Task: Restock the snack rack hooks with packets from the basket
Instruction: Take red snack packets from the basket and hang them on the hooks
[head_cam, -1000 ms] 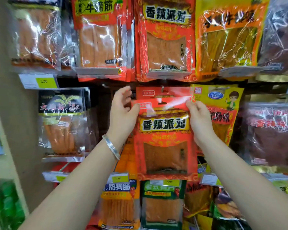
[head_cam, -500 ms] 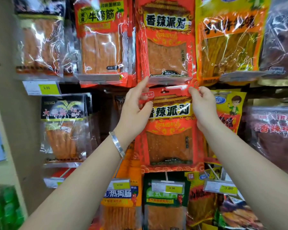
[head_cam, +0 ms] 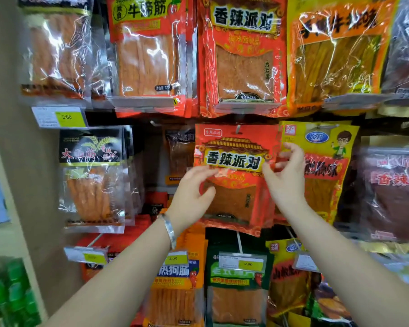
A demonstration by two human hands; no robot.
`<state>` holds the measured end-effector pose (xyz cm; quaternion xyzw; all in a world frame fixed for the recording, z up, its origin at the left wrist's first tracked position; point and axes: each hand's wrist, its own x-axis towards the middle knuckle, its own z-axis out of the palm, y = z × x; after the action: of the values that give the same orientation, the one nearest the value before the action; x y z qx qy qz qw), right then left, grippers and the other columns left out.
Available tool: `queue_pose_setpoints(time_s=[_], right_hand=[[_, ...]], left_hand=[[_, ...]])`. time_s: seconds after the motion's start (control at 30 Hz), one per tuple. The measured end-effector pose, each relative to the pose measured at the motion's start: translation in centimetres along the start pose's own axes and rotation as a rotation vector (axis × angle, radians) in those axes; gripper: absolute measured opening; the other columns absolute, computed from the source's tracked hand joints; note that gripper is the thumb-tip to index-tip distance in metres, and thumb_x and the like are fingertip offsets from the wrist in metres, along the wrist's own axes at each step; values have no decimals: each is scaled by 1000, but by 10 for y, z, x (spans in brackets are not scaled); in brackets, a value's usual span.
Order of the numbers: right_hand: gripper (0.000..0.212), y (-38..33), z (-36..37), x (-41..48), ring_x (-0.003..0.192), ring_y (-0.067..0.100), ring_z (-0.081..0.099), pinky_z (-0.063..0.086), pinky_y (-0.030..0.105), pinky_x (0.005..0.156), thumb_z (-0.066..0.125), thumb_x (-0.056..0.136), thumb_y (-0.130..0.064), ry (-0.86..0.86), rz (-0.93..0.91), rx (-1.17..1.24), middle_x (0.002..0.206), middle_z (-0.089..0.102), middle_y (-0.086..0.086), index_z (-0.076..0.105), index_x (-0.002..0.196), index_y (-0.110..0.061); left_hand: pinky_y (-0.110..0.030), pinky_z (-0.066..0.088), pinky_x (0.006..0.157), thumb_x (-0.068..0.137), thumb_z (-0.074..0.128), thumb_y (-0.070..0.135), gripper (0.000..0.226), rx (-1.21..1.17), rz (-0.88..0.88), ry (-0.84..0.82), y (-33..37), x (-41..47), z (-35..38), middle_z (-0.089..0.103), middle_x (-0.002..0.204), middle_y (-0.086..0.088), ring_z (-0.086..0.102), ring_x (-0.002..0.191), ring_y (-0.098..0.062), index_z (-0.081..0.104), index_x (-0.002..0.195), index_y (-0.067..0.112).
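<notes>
Red packet [head_cam: 234, 204] sits on its hook [head_cam: 238, 129]; our left hand [head_cam: 191, 194] and right hand [head_cam: 286, 178] hover loose-fingered, gripping nothing; basket next.

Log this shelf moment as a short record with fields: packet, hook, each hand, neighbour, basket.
packet: red packet hangs by its top hole in the middle row
hook: metal hook shows through the hole
left hand: left hand with relaxed fingers at the packet's left edge, no grip visible
right hand: right hand with fingers loosely spread at its right edge
neighbour: yellow packet hangs just to the right
basket: not in view
</notes>
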<state>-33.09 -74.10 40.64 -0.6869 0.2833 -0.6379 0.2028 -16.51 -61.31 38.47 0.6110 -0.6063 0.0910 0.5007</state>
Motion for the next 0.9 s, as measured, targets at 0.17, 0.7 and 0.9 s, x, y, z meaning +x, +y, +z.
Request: queue_pose_setpoints(time_s=[0.17, 0.7, 0.9], right_hand=[[61, 27, -1, -54, 120, 33, 42, 41, 50, 97, 74, 73, -11, -25, -452, -460, 129, 48, 19, 49, 128, -10], [78, 60, 55, -15, 146, 24, 7, 27, 39, 112, 67, 85, -31, -414, -205, -681, 160, 3, 7, 23, 148, -26], [78, 53, 66, -11, 147, 25, 3, 45, 39, 95, 58, 88, -10, -471, -94, -846, 160, -5, 6, 15, 151, -28]], left_hand=[[-36, 20, 115, 84, 55, 22, 56, 210, -12, -87, -27, -27, 13, 22, 154, 3, 20, 142, -18, 44, 137, 32], [-51, 20, 114, 81, 57, 32, 67, 545, 85, -256, -82, 21, 31, -14, 158, 1, -5, 146, -25, 31, 142, 39], [-52, 11, 115, 82, 57, 41, 76, 642, 28, -407, -94, 38, 43, -26, 155, 2, -6, 145, -29, 15, 146, 43]])
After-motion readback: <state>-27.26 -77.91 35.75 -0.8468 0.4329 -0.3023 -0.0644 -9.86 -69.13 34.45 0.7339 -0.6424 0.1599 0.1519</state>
